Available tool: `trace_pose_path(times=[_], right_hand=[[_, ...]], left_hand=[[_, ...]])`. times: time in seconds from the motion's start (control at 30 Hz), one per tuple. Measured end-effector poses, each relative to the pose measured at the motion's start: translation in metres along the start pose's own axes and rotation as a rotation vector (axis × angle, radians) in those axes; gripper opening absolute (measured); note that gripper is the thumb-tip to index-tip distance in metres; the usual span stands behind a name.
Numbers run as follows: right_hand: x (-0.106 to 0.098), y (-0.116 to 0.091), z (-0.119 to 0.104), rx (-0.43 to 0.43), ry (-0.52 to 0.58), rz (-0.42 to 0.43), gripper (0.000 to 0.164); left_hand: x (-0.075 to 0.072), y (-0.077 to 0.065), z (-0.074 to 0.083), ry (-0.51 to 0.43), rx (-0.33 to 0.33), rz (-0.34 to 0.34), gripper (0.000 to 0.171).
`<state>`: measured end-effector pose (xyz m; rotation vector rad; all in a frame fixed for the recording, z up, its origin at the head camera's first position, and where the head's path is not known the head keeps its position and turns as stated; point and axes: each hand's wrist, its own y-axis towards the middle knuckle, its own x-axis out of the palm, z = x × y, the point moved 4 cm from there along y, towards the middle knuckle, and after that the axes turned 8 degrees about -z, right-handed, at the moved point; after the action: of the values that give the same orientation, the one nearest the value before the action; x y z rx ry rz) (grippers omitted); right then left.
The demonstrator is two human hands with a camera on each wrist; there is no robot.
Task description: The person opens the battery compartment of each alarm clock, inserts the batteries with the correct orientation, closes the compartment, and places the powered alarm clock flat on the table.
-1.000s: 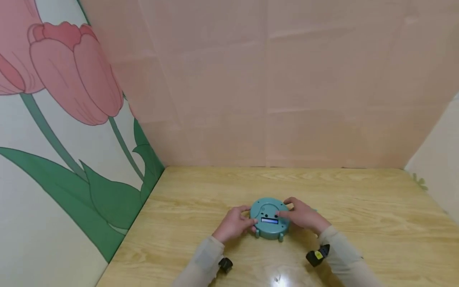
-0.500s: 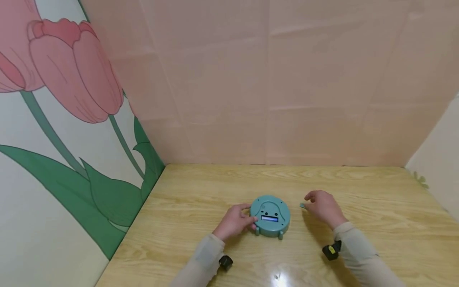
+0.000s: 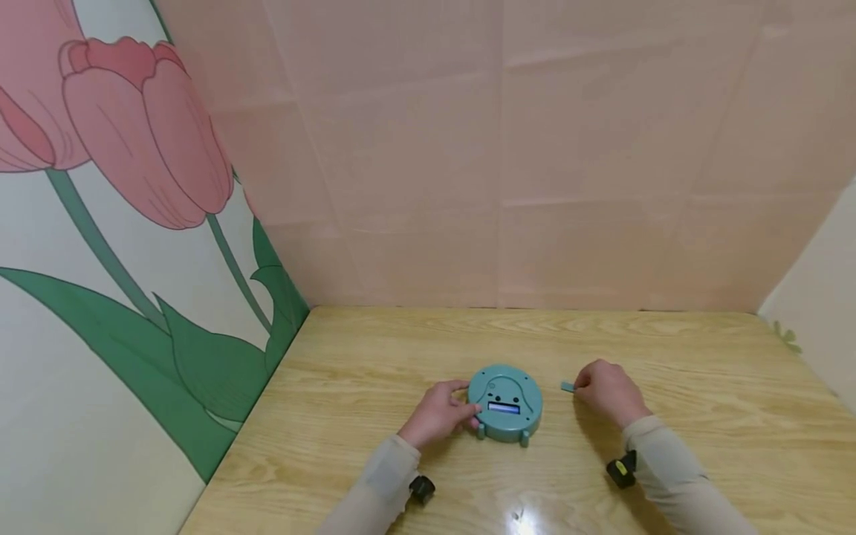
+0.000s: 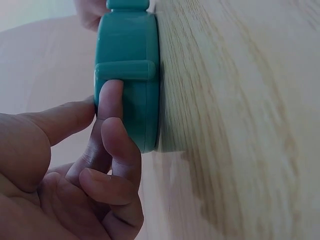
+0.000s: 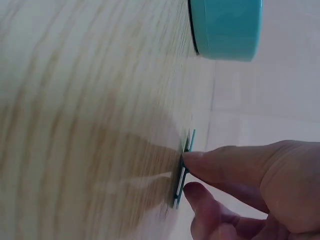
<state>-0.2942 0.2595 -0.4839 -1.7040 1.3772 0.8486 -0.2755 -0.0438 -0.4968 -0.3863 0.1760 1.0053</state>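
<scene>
A round teal clock lies on its face, its back upward and two small feet toward me. A blue-and-white battery shows in its open slot. My left hand holds the clock's left edge, thumb on top; in the left wrist view, fingertips touch the side wall by a foot. To the right, my right hand pinches a small flat teal battery cover. The right wrist view shows this cover edge-on, close over the table, fingertips at its upper face.
The wood-grain table runs back to a pinkish covered wall. A wall with painted tulips rises on the left, a pale wall on the right. Both wrists wear black cameras.
My right hand has left the clock's right side and moved right, its fingers now at the battery cover. The left hand and the clock have stayed in place.
</scene>
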Motion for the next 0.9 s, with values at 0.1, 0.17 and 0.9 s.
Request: trace_pose_path(times=[0.1, 0.17, 0.9], right_hand=[[0.001, 0.001, 0.001, 0.033, -0.006, -0.022, 0.008], [0.002, 0.0, 0.001, 0.056, -0.012, -0.037, 0.009], [-0.002, -0.032, -0.078, -0.315, -0.033, 0.242, 0.005]], left_hand=[[0.0, 0.0, -0.001, -0.001, -0.004, 0.001, 0.059], [0.0, 0.001, -0.001, 0.0, -0.009, 0.001, 0.059], [0.0, 0.002, -0.004, -0.018, -0.013, -0.013, 0.061]])
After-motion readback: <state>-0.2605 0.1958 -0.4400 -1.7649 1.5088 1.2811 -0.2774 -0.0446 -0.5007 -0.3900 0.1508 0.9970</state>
